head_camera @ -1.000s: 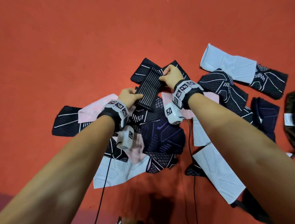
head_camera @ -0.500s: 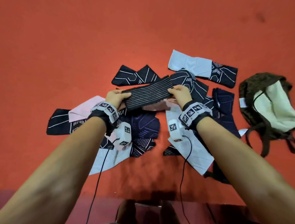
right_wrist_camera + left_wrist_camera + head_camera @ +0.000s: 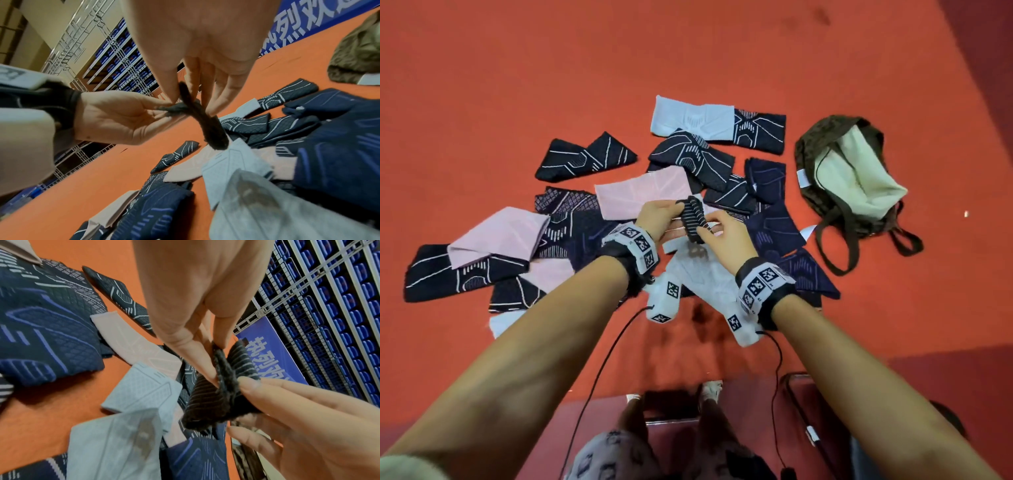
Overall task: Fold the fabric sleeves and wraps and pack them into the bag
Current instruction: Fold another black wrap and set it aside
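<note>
Both hands hold a black wrap with thin white stripes (image 3: 693,219) above the pile, doubled over into a short bundle. My left hand (image 3: 674,214) pinches its upper end between thumb and fingers. My right hand (image 3: 709,230) pinches the lower end from the right. In the left wrist view the folded wrap (image 3: 216,400) hangs between my left hand's fingertips (image 3: 216,378) and the right hand (image 3: 308,418). From the right wrist the wrap (image 3: 209,129) shows edge-on. The brown bag (image 3: 811,192) with a cream lining lies open to the right.
Several black, navy, pink and pale blue sleeves (image 3: 643,192) lie scattered on the red floor (image 3: 551,85) under and around my hands. The bag's straps (image 3: 835,253) trail toward me. Cables hang from both wrists. Feet and a dark red step show at the bottom edge.
The wrap was held stretched out flat between my hands. Now the hands have come together and the wrap is doubled over between them.
</note>
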`<move>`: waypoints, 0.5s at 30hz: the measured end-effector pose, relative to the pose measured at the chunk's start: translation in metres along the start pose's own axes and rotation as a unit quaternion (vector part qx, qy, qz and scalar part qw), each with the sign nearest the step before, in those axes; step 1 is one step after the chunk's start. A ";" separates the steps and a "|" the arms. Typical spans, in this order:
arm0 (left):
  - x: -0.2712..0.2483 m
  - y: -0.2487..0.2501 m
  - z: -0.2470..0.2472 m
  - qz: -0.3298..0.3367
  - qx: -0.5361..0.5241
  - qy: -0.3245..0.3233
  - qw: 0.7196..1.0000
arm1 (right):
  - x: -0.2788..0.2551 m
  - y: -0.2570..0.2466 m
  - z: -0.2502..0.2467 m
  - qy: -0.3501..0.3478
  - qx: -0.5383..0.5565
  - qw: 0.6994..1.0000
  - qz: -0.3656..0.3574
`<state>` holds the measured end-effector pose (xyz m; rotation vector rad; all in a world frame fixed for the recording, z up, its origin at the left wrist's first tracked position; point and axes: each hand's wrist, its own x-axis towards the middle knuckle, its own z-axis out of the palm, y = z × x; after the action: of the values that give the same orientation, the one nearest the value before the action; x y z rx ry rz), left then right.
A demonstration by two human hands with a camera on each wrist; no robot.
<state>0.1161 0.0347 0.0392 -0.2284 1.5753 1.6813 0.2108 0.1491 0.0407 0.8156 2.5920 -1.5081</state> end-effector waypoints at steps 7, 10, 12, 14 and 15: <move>-0.017 -0.028 0.054 -0.007 0.048 -0.044 0.998 | -0.026 0.047 -0.046 -0.074 -0.050 0.994 -0.068; -0.023 -0.041 0.072 -0.016 0.075 -0.013 0.997 | -0.033 0.066 -0.065 -0.108 -0.047 0.991 -0.060; -0.026 -0.051 0.083 -0.024 0.073 0.002 0.997 | -0.038 0.080 -0.077 -0.124 -0.035 0.990 -0.057; -0.029 -0.060 0.095 -0.028 0.071 0.011 0.997 | -0.043 0.092 -0.088 -0.140 -0.024 0.988 -0.061; -0.031 -0.064 0.102 -0.029 0.072 0.013 0.997 | -0.045 0.097 -0.093 -0.151 -0.021 0.987 -0.057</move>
<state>0.2168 0.1071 0.0312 -0.2188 1.6853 1.5188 0.3150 0.2440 0.0250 0.4028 2.4703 -1.4671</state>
